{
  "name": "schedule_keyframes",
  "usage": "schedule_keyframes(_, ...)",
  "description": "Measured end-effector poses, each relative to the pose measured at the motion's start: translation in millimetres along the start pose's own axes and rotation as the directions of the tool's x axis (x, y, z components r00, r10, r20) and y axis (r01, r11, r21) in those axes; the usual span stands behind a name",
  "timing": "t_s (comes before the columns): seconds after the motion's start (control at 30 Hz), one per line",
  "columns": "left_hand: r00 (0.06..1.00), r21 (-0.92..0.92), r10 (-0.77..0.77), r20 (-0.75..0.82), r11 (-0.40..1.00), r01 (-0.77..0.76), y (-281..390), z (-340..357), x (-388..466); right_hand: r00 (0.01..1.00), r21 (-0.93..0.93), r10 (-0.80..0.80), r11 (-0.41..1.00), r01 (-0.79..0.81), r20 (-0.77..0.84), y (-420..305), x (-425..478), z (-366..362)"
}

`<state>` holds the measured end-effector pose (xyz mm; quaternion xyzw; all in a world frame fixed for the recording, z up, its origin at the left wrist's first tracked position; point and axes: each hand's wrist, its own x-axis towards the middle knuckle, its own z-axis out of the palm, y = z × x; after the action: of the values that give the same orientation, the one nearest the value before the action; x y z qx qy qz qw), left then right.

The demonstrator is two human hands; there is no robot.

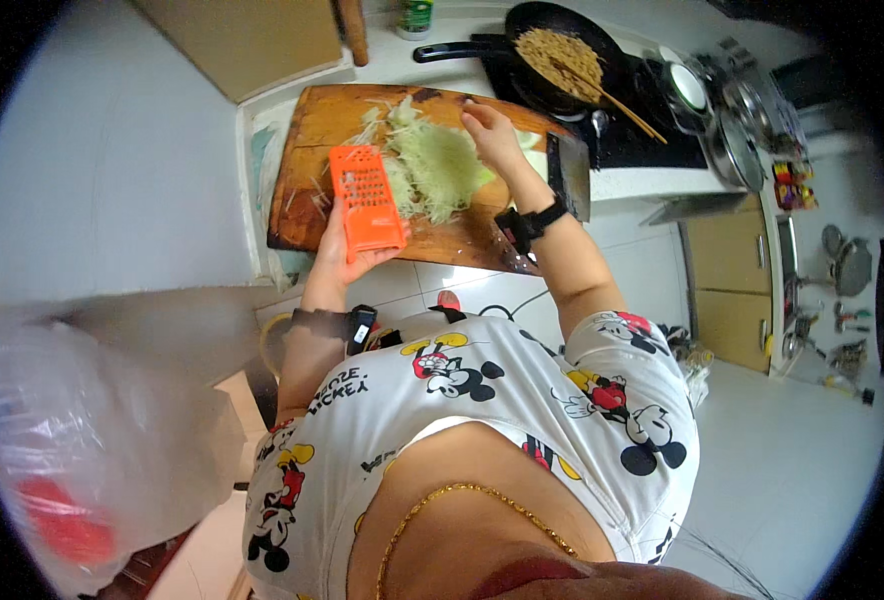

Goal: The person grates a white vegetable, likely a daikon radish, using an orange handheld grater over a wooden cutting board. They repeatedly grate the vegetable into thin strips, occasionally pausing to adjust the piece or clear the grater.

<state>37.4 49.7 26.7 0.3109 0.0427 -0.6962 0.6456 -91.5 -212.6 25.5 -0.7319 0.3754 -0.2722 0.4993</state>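
My left hand (334, 253) is shut on an orange plastic grater (373, 231), holding it by the sides and lower end. The grater's toothed part tilts up over the left half of a wooden cutting board (303, 142). Beside it spreads a heap of pale green vegetable shreds (438, 169), some scattered loose towards the back. Over the heap's right side hovers my right hand (496, 139), fingers bent; whether something small is between the fingertips is unclear. A cleaver (573, 176) lies at the board's right end, near pale vegetable pieces (535, 159) partly hidden by my right wrist.
A black frying pan (517, 22) with cooked crumbly food and wooden chopsticks (629, 112) sits on the stove (659, 150) at back right. Beyond are lidded pots (738, 154). A green-labelled container (415, 19) stands behind the board. A wall (149, 165) bounds the left.
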Motion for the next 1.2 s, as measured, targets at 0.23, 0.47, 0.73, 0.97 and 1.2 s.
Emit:
schedule_keyframes(0.23,0.994,0.039,0.085,0.065,0.995,-0.088,3.9,0.5,-17.0,0.950,-0.641,-0.205,0.768,0.008,-0.235,69.7,-62.5,-88.8)
schedule_keyframes(0.47,0.993,0.092,0.114,0.035,0.989,-0.117,4.6,11.1,-23.9,0.975,-0.893,-0.152,0.442,-0.082,-0.165,64.7,-91.5,-61.9)
schedule_keyframes(0.73,0.997,0.099,0.074,0.015,0.992,-0.075,-7.1,10.6,-19.4,0.982,-0.812,-0.113,0.580,-0.060,-0.153,47.2,-86.2,-73.3)
schedule_keyframes(0.97,0.998,0.051,0.058,0.027,0.997,-0.059,-11.2,1.4,-11.3,0.873,0.628,0.471,0.720,-0.296,-0.128,61.6,-79.9,-102.6)
schedule_keyframes(1.2,0.999,-0.112,0.037,0.039,0.993,-0.033,-17.3,0.6,-5.4,0.890,0.741,0.222,0.493,-0.455,0.399,27.0,-92.4,-63.8)
